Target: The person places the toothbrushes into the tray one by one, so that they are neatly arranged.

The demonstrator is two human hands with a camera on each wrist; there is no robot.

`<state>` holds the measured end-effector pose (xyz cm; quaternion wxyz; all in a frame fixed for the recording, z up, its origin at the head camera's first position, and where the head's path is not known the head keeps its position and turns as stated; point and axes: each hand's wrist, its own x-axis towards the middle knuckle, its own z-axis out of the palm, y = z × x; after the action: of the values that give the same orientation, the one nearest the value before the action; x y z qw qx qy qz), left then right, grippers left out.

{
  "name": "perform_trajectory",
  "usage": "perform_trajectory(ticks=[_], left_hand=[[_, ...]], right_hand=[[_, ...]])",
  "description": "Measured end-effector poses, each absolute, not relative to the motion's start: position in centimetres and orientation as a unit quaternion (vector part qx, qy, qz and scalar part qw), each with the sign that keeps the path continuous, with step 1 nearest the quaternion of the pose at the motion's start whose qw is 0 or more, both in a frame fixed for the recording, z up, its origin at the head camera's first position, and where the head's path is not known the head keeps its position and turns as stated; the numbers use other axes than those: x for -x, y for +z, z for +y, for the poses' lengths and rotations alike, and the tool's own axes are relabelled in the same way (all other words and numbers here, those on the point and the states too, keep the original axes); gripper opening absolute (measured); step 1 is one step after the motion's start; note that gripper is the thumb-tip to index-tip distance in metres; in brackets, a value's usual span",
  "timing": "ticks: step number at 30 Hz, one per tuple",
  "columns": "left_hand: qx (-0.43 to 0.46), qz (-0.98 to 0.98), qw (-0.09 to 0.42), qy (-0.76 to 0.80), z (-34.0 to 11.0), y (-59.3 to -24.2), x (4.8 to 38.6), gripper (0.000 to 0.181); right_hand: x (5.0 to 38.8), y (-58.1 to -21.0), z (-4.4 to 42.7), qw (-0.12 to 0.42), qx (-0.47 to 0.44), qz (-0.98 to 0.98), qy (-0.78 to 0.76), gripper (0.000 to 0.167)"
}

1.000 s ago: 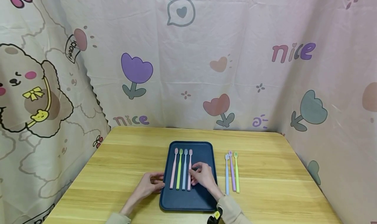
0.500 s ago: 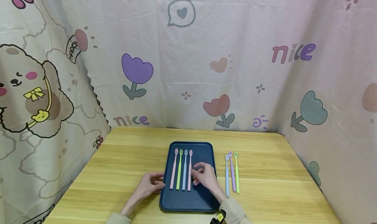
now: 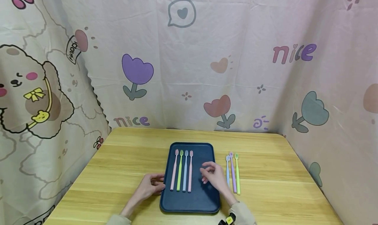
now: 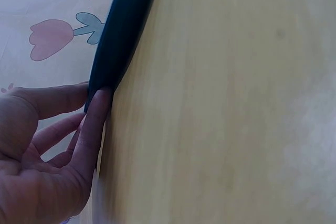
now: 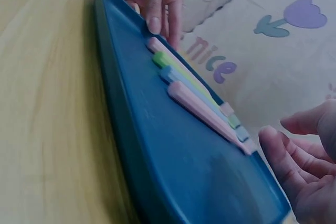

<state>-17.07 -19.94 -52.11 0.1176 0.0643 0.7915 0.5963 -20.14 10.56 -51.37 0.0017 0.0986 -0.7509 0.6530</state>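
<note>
On the dark blue tray (image 3: 203, 198), a pink toothbrush (image 3: 174, 174), a green toothbrush (image 3: 179, 174), a light blue toothbrush (image 3: 185, 174) and another pink toothbrush (image 3: 190, 175) lie side by side, heads toward the far end. My left hand (image 3: 150, 185) holds the tray's left rim between thumb and fingers, as the left wrist view also shows. Over the tray's right part hovers my right hand (image 3: 215, 177), its fingers loosely bent with nothing between them. Right of the tray lie a blue toothbrush (image 3: 227, 167), a purple toothbrush (image 3: 233, 172) and a green toothbrush (image 3: 237, 174).
The tray rests on a wooden table (image 3: 280, 179). A printed curtain (image 3: 177, 54) hangs behind the table and along its sides. My right forearm partly covers the handle of the blue toothbrush outside the tray.
My right hand has let go of the rightmost pink toothbrush in the tray and moved right, away from it. My left hand has stayed at the tray's rim.
</note>
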Motion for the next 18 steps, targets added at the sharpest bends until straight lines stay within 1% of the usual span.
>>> perform_trajectory(ticks=[8, 11, 18], left_hand=[[-0.061, 0.798, 0.12, 0.587, -19.9, -52.1, 17.2, 0.054], [-0.063, 0.796, 0.122, 0.589, -19.9, -52.1, 17.1, 0.054], [-0.058, 0.796, 0.12, 0.59, -19.9, -52.2, 17.2, 0.054]], right_hand=[[19.9, -51.1, 12.7, 0.017, -0.093, -0.741, 0.665, 0.035], [19.9, -51.2, 13.8, 0.026, -0.093, -0.738, 0.667, 0.035], [19.9, -51.7, 16.4, 0.063, -0.07, -0.757, 0.646, 0.033]])
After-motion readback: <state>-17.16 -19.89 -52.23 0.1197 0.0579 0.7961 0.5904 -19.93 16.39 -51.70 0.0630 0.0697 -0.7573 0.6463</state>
